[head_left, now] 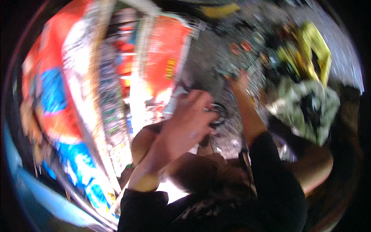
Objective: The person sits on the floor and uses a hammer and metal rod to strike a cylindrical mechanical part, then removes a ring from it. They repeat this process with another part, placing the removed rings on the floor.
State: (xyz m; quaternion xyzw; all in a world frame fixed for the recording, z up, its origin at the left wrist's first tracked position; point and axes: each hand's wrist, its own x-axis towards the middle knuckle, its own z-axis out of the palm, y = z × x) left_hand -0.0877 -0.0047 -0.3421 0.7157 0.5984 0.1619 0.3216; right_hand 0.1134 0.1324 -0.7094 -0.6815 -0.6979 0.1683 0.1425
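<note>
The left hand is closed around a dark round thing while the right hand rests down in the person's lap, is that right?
Not quite. The head view shows the right hand stretched out to the cluttered grey surface, not in the lap. The left hand is at the dark round thing.

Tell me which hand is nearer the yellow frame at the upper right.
Right. The right hand reaches up onto the cluttered grey surface, a short way left of the yellow frame. The left hand is lower and farther left, by a dark ring-shaped object.
</note>
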